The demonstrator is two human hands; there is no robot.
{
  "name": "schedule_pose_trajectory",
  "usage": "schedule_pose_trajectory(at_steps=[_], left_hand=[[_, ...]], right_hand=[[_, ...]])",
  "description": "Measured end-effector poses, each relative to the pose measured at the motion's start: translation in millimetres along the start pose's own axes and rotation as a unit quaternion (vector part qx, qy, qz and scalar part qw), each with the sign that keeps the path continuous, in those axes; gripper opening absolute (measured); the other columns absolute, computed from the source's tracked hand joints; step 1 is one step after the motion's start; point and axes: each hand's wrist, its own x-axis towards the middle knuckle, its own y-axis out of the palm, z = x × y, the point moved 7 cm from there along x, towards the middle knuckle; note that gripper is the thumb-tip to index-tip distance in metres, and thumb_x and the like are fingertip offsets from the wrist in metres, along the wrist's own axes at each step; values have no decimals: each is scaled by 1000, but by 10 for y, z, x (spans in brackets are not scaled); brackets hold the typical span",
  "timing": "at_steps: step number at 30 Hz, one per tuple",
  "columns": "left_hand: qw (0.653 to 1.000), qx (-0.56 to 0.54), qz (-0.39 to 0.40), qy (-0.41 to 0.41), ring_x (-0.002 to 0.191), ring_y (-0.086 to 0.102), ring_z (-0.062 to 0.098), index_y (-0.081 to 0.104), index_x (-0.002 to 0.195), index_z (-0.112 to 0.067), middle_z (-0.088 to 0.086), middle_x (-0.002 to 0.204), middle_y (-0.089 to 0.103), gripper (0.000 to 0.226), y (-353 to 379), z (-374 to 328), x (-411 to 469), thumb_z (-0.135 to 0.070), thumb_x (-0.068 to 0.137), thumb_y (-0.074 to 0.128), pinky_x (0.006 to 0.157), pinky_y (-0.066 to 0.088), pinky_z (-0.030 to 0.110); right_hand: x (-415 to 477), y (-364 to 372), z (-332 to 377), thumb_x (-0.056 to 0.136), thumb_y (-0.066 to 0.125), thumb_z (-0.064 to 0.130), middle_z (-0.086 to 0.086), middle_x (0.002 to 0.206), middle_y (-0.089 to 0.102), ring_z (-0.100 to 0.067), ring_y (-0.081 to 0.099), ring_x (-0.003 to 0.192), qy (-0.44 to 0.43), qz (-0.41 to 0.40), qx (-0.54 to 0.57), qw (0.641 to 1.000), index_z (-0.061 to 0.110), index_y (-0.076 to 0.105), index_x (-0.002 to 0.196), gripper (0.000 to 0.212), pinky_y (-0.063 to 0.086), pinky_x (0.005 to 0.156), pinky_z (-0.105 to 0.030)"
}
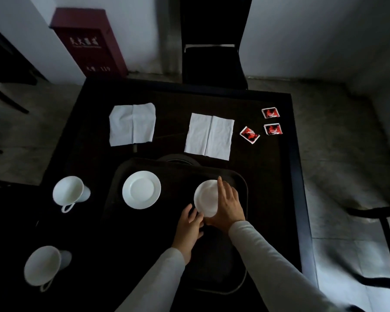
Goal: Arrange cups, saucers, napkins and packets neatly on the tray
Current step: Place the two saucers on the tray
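Settling the second saucer onto the right half of the tray, I have my right hand draped over its right rim, fingers curled loosely about the edge with the forefinger stretched toward the far side, while my left hand nudges the near-left rim with bent fingertips; neither hand has anything else in it. In this dim light I cannot quite tell whether the saucer sits flat or is tipped a little toward me. The first saucer lies flat on the tray's left half, apart from this one. What the next move hangs on, I judge, is that both cups lie off the tray to my left: the nearer cup by my left elbow, the farther cup just beside the tray's left edge, handles pointing toward me. My left hand is plainly closer to them. The napkins and packets wait on the bench beyond the tray, the packets toward my right.
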Motion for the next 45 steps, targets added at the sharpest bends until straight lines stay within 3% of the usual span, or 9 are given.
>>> schedule_pose_trajectory(at_steps=[12,17,22,33,41,45], left_hand=[[1000,-16,-1,-5,124,58,23,28,156,-30,-1,154,48,62,29,54,103,-28,101,57,99,50,42],[1000,-5,1,-1,135,52,28,31,155,-31,2,158,42,61,29,85,95,-26,101,58,108,46,49],[1000,17,-1,13,140,47,28,30,155,-28,4,160,40,59,-71,162,-28,-22,103,55,104,44,44],[994,66,-36,85,138,49,21,38,152,-27,5,153,49,57,-834,416,-716,-20,100,60,115,39,45],[988,24,-84,125,126,59,21,43,148,-32,1,148,54,52,-1496,618,-1183,-24,100,60,101,49,38],[985,-6,-95,144,116,64,21,43,149,-29,3,142,58,51,-1804,643,-1323,-22,101,58,101,50,40]], right_hand=[[54,33,-67,62,83,62,-15,164,20,-33,22,151,-4,14,-26,1000,10,0,160,139,21,124,-44],[9,66,-86,65,78,67,-16,169,5,-35,7,156,-10,22,-44,999,14,-7,160,138,18,126,-47],[-191,92,-101,66,81,61,-19,168,-2,-38,2,156,-8,25,-36,999,15,-10,160,139,16,126,-45],[-926,203,122,78,72,57,-21,168,-4,-38,-3,156,-48,9,-41,998,16,-14,159,125,7,128,-42],[-1390,457,754,80,72,50,-15,170,3,-31,-1,157,-123,5,4,992,12,-3,161,117,6,128,-38],[-1555,623,1104,83,73,45,-15,170,0,-30,-1,157,-147,18,28,989,16,-5,161,114,4,126,-35]])
